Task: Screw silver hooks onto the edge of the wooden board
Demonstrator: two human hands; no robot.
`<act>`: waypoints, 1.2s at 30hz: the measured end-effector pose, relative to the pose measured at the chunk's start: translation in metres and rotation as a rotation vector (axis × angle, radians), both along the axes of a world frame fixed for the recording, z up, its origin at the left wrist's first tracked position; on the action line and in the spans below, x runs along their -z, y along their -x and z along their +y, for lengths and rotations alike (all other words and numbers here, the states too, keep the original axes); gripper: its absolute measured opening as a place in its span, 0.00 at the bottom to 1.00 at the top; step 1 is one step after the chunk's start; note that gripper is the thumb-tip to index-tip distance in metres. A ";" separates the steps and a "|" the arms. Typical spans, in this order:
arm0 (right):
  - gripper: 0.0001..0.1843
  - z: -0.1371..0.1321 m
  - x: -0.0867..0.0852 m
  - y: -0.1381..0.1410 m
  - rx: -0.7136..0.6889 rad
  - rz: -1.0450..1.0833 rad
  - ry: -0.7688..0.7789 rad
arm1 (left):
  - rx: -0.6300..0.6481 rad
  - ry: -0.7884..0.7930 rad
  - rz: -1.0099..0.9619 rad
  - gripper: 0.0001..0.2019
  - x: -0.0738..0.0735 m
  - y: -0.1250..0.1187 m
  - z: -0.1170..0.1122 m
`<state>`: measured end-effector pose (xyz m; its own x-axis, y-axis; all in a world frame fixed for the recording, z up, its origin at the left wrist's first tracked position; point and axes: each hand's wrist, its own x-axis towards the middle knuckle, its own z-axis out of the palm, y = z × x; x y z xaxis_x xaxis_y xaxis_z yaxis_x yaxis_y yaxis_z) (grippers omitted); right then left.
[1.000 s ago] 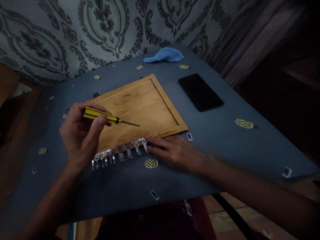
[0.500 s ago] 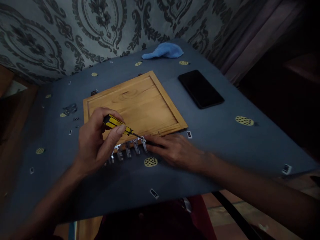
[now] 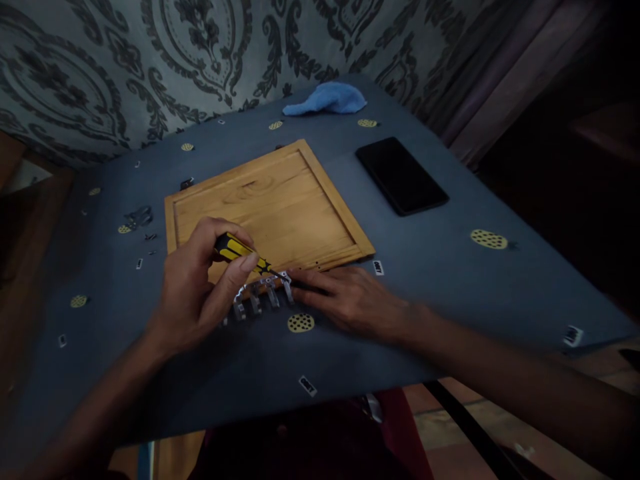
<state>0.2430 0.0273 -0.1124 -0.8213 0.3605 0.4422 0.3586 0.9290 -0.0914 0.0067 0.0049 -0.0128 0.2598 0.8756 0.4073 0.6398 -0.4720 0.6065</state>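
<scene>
My left hand is closed around a yellow-and-black screwdriver, thumb pressed along its handle. The screwdriver's tip points down to the right, at the right end of a shiny metal hook rack. This rack lies along the near edge of a framed wooden board, with several hooks hanging toward me. Part of the rack is hidden behind my left hand. My right hand lies low at the board's edge, its fingers closed on the rack's right end beside the screwdriver tip.
A black phone lies right of the board. Farther back is a crumpled blue cloth. Small dark metal pieces and loose screws lie to the left on the patterned blue-grey tablecloth. A patterned curtain hangs behind.
My left hand and the screwdriver handle have shifted slightly to the right. The tip stays at the rack's right end, and my right hand has barely moved.
</scene>
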 end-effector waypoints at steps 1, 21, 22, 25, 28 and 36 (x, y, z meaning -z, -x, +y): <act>0.20 0.000 -0.001 0.000 -0.001 0.008 -0.005 | -0.001 -0.008 0.006 0.04 0.000 0.000 0.000; 0.19 -0.001 0.002 0.000 0.000 0.011 0.031 | 0.022 -0.014 0.042 0.06 -0.003 0.001 -0.001; 0.18 -0.001 0.002 0.001 0.001 0.014 0.032 | 0.019 -0.014 0.049 0.06 -0.003 0.001 -0.001; 0.18 -0.001 0.002 0.001 -0.007 0.030 0.031 | 0.014 -0.039 0.066 0.09 0.000 0.002 -0.001; 0.20 0.000 0.002 0.001 -0.014 0.039 0.039 | 0.034 -0.079 0.083 0.14 0.003 0.003 0.000; 0.22 0.001 0.002 0.000 -0.007 0.039 0.020 | 0.052 -0.132 0.095 0.18 0.008 0.004 0.002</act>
<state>0.2427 0.0280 -0.1148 -0.8062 0.3639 0.4664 0.3477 0.9294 -0.1240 0.0030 0.0069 -0.0210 0.3460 0.8008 0.4890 0.6644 -0.5770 0.4749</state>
